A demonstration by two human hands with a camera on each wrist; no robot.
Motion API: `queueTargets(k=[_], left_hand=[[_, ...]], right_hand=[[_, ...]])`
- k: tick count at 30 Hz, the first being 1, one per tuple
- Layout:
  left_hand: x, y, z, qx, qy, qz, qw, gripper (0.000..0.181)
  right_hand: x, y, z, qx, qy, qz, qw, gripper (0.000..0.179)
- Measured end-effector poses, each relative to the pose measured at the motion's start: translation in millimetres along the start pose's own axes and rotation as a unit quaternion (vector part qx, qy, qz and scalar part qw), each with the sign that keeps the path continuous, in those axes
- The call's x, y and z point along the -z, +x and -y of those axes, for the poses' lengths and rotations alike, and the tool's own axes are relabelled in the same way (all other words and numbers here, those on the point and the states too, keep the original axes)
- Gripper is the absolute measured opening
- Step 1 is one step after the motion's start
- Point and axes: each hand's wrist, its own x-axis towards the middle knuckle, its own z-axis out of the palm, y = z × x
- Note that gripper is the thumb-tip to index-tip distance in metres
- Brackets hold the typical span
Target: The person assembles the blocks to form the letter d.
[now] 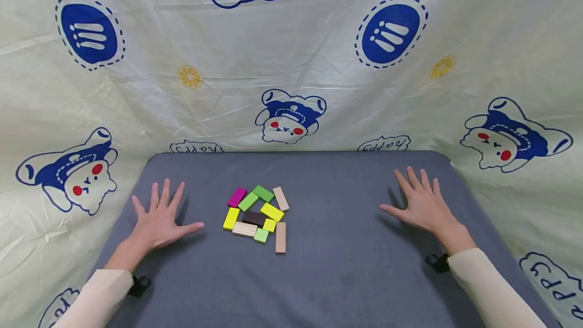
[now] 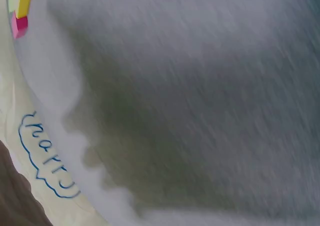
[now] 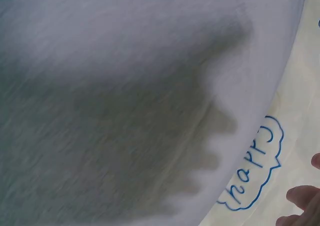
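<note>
Grey cloth-textured tabletop point(image 1: 337, 282): spread beneath both hands, rounded at the far corners; taken with 12 o'clock at the far edge
Left hand point(image 1: 157, 221): hung above the tabletop at 9 o'clock from the blocks, back upward, with fingers straight and splayed wide, thumb stretched toward 3 o'clock; held nothing
Right hand point(image 1: 421, 207): hung above the tabletop at 3 o'clock from the blocks, well apart from them, back upward, with fingers straight and fanned, thumb stretched toward 9 o'clock; held nothing
Dark brown oblong block point(image 1: 254, 218): lay mid-cluster, nearer to the left hand than to the right
Magenta oblong block point(image 1: 237, 197): lay between 10 and 11 o'clock from the dark one
Green oblong block point(image 1: 248, 201): lay at 11 o'clock, just beside the magenta one
Second green oblong block point(image 1: 263, 194): lay at 1 o'clock
Pale wooden oblong block point(image 1: 281, 199): lay at 2 o'clock
Yellow oblong block point(image 1: 272, 212): lay between 2 and 3 o'clock
Small yellow block point(image 1: 269, 225): lay at 4 o'clock
Tan wooden oblong block point(image 1: 280, 238): lay farther out at 4 o'clock, pointed lengthwise from 12 to 6
Small green block point(image 1: 261, 236): lay at 5 o'clock
Second pale wooden oblong block point(image 1: 244, 229): lay between 7 and 8 o'clock
Second yellow oblong block point(image 1: 231, 218): lay at 9 o'clock
White cartoon-printed sheet point(image 1: 237, 39): hung beyond the tabletop at 12 o'clock
</note>
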Motion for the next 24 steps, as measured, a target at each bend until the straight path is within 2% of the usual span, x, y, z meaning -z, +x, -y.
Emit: queueTargets(k=[11,18,24], left_hand=[[-5.3,3.5,-39.4,-0.048,-0.012,-0.023,0.9985,0.124],[-9.9,0.5,-72.2,-0.067,-0.048,-0.032,0.9961,0.123],[-15.8,1.1,-96.7,-0.088,-0.086,-0.037,0.9918,0.120]], right_hand=[[-5.8,21.1,31.0,0.032,0.061,-0.016,0.9975,0.107],[-9.8,32.8,51.5,0.068,0.088,-0.029,0.9934,0.103],[-14.8,40.3,70.5,0.086,0.109,-0.012,0.9902,0.103]])
